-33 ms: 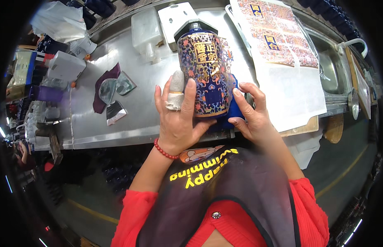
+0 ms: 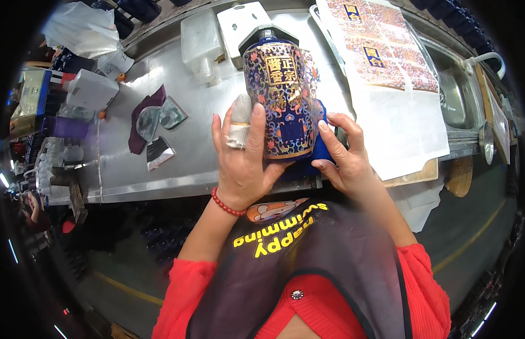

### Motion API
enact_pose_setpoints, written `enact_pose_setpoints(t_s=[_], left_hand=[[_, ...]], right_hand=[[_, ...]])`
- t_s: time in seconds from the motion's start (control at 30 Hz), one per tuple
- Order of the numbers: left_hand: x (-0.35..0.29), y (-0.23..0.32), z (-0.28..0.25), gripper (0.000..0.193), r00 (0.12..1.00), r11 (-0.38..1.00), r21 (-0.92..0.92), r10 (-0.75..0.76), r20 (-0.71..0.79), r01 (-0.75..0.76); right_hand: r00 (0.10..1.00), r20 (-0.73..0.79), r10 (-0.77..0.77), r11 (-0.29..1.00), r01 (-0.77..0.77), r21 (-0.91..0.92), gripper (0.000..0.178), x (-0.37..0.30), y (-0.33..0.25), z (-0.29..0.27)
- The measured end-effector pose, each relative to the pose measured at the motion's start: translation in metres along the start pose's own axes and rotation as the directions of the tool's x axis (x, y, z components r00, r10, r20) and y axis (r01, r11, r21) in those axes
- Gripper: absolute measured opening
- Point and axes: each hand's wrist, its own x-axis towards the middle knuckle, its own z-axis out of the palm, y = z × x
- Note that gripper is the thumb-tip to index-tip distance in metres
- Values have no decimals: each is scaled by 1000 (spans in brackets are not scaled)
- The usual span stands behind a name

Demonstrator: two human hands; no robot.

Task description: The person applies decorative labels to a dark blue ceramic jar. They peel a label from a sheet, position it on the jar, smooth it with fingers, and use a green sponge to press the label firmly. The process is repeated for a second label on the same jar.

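Note:
A dark blue bottle covered in a gold and multicoloured floral label is held upright over the front edge of a steel worktable. My left hand wraps its left side and base; the middle finger wears a white cloth wrap, and a red bead bracelet sits on the wrist. My right hand presses on the bottle's lower right side, where the bare blue surface shows beside the label.
A sheet of matching printed labels lies on white backing paper at the right. Clear plastic containers stand at the back. Dark cloth and film scraps lie to the left. A steel sink is far right.

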Motion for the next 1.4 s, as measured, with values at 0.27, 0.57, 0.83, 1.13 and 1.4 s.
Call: enact_pose_setpoints(t_s=[0.27, 0.57, 0.83, 1.13, 1.4], left_hand=[[0, -5, 6, 93, 999, 986, -158, 49, -18, -51], [21, -7, 0, 67, 998, 929, -367, -67, -10, 58], [22, -5, 0, 67, 997, 925, -374, -73, -16, 62], [22, -4, -5, 69, 998, 954, -294, -58, 8, 58], [24, -2, -7, 71, 996, 951, -298, -73, 42, 82]], right_hand=[[995, -76, -60, 998, 60, 1, 76, -9, 6, 11], [1000, -7, 9, 1000, -8, 15, 77, -20, -4, 15], [1000, 7, 15, 1000, -15, 16, 74, -23, -5, 13], [999, -11, -45, 992, 46, 115, 59, -7, -6, -2], [977, 37, 210, 955, -213, 204, 60, 32, 2, 10]])
